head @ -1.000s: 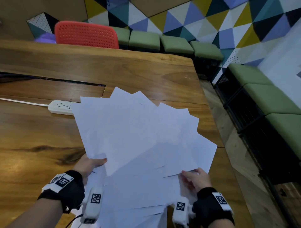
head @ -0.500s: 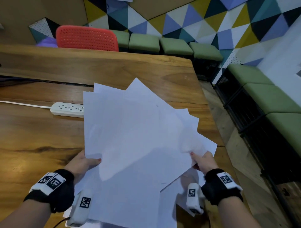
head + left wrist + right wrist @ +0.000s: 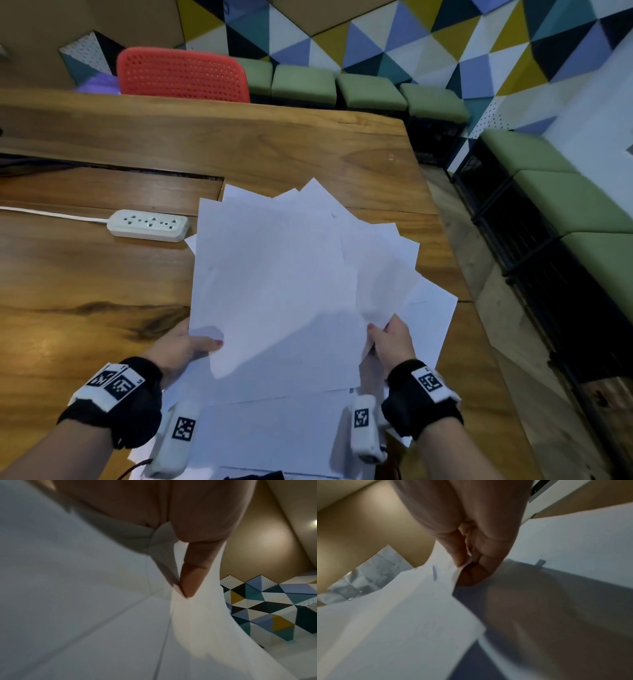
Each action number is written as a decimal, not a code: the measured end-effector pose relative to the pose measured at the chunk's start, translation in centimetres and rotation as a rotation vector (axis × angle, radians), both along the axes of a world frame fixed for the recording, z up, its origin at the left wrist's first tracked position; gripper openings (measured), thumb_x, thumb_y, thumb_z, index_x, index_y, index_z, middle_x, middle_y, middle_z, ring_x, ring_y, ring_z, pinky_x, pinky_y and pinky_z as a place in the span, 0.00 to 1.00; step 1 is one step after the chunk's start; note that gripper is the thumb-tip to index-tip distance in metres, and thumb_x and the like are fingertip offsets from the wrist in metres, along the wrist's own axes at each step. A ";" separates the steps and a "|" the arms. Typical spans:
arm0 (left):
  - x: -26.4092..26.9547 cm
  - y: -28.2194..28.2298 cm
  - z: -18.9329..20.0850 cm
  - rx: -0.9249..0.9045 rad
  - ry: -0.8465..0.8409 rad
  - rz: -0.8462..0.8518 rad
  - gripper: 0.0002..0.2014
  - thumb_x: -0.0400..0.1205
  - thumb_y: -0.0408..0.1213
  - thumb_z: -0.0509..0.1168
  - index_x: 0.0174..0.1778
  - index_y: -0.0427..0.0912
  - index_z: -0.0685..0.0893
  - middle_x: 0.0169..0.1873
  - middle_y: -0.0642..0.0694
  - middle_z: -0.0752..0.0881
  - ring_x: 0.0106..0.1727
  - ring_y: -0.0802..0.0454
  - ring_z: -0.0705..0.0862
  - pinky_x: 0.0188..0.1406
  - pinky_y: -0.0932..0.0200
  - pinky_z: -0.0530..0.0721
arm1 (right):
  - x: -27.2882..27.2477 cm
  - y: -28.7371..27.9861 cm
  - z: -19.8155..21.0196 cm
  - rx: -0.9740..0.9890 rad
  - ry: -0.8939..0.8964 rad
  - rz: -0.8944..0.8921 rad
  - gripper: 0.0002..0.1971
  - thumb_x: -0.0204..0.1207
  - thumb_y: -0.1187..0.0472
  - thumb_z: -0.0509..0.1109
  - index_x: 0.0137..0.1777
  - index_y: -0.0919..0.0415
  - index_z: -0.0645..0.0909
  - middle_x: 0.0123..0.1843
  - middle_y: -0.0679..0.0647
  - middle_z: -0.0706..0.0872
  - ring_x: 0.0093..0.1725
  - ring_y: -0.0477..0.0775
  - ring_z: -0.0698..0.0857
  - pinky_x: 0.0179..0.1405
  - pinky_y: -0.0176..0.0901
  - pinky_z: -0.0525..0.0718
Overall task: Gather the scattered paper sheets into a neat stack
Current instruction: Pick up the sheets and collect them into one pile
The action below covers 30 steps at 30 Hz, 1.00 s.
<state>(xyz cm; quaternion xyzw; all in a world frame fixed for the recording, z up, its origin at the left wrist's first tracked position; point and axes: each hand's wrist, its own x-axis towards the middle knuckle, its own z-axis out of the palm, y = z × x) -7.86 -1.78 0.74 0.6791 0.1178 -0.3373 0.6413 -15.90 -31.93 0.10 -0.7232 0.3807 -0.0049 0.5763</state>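
Hands are holding the fanned bundle of white paper sheets (image 3: 274, 291) just beside the white plastic power strip (image 3: 148, 225) on the brown wooden table (image 3: 85, 281): the left hand (image 3: 178, 349) is gripping its near-left edge with the thumb lying on top, and the right hand (image 3: 394, 342) is pinching the near-right corners, thumb against fingers (image 3: 471, 574). To square the fan well, both grips should be loosening slightly while the splayed corners farthest from the strip are being rotated inward. Pinching too firmly is likely creasing the thin sheets.
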 end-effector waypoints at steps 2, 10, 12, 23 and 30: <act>-0.1 -0.1 0.2 -0.007 -0.006 -0.016 0.17 0.76 0.16 0.60 0.51 0.42 0.80 0.46 0.42 0.88 0.51 0.43 0.84 0.46 0.56 0.79 | 0.4 -1.2 0.5 -0.054 -0.013 0.010 0.11 0.78 0.72 0.59 0.57 0.63 0.78 0.49 0.57 0.84 0.51 0.58 0.80 0.53 0.45 0.77; -0.6 -1.4 0.5 -0.043 -0.042 -0.085 0.18 0.70 0.18 0.70 0.54 0.36 0.81 0.45 0.42 0.91 0.42 0.48 0.90 0.34 0.63 0.86 | 2.0 1.8 -0.1 -0.006 0.038 0.266 0.10 0.75 0.71 0.62 0.42 0.55 0.80 0.38 0.55 0.84 0.36 0.54 0.82 0.36 0.47 0.84; -0.6 -1.5 0.4 -0.058 -0.047 -0.068 0.18 0.75 0.16 0.64 0.58 0.37 0.79 0.48 0.44 0.88 0.46 0.49 0.87 0.35 0.66 0.86 | 2.0 3.1 0.4 0.016 -0.004 0.262 0.06 0.77 0.64 0.63 0.52 0.56 0.76 0.42 0.52 0.83 0.39 0.49 0.82 0.35 0.41 0.81; -0.4 -0.6 3.5 -0.213 -0.086 -0.094 0.44 0.34 0.47 0.86 0.47 0.32 0.88 0.44 0.38 0.92 0.42 0.44 0.91 0.36 0.60 0.89 | -3.0 0.2 -1.9 0.164 0.071 -0.056 0.23 0.77 0.50 0.67 0.69 0.58 0.70 0.61 0.61 0.81 0.42 0.51 0.79 0.40 0.40 0.77; 0.2 -1.1 6.0 -0.333 -0.128 -0.163 0.36 0.34 0.47 0.86 0.38 0.37 0.93 0.44 0.37 0.92 0.43 0.45 0.91 0.35 0.60 0.88 | -2.6 0.5 -1.1 0.223 0.034 -0.061 0.28 0.76 0.40 0.61 0.68 0.61 0.74 0.64 0.65 0.82 0.52 0.57 0.81 0.46 0.45 0.78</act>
